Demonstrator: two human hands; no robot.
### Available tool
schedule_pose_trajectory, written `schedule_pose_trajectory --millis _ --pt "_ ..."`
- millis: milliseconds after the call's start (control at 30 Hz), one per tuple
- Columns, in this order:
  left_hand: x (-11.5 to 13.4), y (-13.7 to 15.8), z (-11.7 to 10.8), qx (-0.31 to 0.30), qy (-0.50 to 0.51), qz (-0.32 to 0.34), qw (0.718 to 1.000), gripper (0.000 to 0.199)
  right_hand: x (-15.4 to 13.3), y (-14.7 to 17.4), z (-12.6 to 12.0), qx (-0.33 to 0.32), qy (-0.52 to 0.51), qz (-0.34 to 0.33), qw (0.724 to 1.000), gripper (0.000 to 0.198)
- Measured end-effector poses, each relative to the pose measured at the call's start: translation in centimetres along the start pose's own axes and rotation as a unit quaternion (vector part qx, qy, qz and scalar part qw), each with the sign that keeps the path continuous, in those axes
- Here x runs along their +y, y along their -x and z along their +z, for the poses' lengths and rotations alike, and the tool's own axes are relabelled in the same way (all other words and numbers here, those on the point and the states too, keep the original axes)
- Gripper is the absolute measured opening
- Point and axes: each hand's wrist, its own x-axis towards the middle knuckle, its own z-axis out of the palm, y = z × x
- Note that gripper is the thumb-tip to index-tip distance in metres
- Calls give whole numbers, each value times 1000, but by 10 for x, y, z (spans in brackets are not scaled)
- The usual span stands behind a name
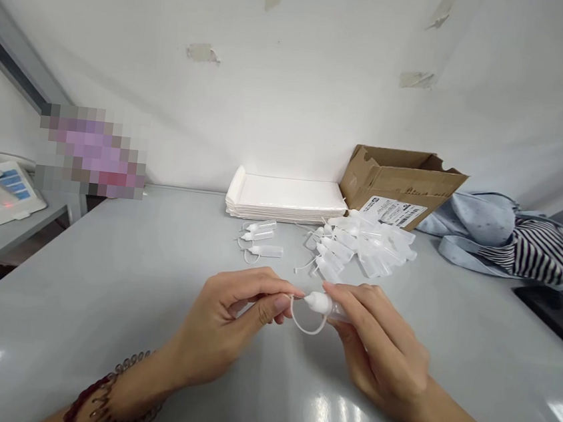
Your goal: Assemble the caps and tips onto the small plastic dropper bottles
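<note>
In the middle of the head view, my right hand is closed around a small translucent squeeze bottle with a white top and a thin metal needle tip pointing left. My left hand pinches thumb and fingers together at that needle tip, on the end of the white cap strap. The strap loops down and back to the bottle's neck; the cap itself is mostly hidden by my fingers. Just beyond my hands lie three similar bottles in a column, and to their right a loose pile of bottles.
White padded envelopes are stacked against the wall, beside an open cardboard box. On the right are a blue and striped cloth bag and a black phone-like object. A device with blue buttons stands on another surface at left.
</note>
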Motion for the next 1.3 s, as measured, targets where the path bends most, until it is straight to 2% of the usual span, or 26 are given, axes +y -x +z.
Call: schedule_pose_trajectory --millis 200,433,667,967,1067,1200,1300 --pt "-3 -1 0 12 -59 46 997 22 4 2 -1 -11 22 -19 1000 49" --pt "-12 -2 2 26 -158 137 977 20 14 4 -5 -53 61 -53 995 47" --pt "-14 -1 3 11 -179 149 972 19 14 5 -3 -70 72 -70 992 42" --pt "-21 -1 2 -3 -207 177 962 20 13 12 2 -84 97 -83 988 49" --pt "-18 -2 -1 -3 -183 143 973 21 13 12 5 -76 70 -58 993 50" --pt "-5 -6 -8 -37 -95 -10 995 17 11 6 6 -53 0 -3 999 45" --pt "-2 -10 -14 -76 18 -104 991 17 10 3 5 -45 -25 16 999 42"
